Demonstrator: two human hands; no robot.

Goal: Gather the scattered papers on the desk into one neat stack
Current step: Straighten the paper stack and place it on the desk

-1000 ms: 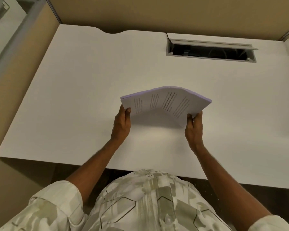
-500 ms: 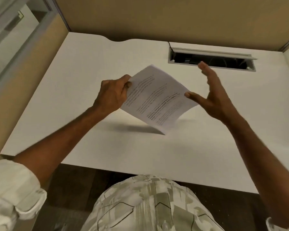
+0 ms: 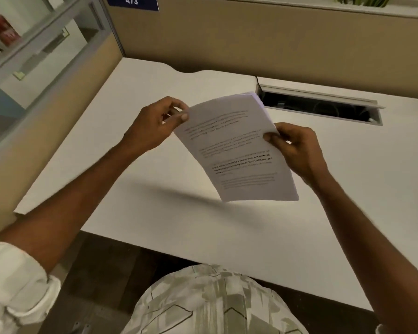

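Papers (image 3: 237, 150) pinched between both hands (image 3: 227, 133)

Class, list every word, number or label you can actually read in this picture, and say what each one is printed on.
"473": white digits on the blue sign atop the partition.
"It is centered" and "local traditions and": bold lines on the stack of papers held in both hands; its other lines are too blurred to read.
Nothing else bears legible text.

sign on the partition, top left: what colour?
Dark blue sign with white digits "473", seen in the head view.
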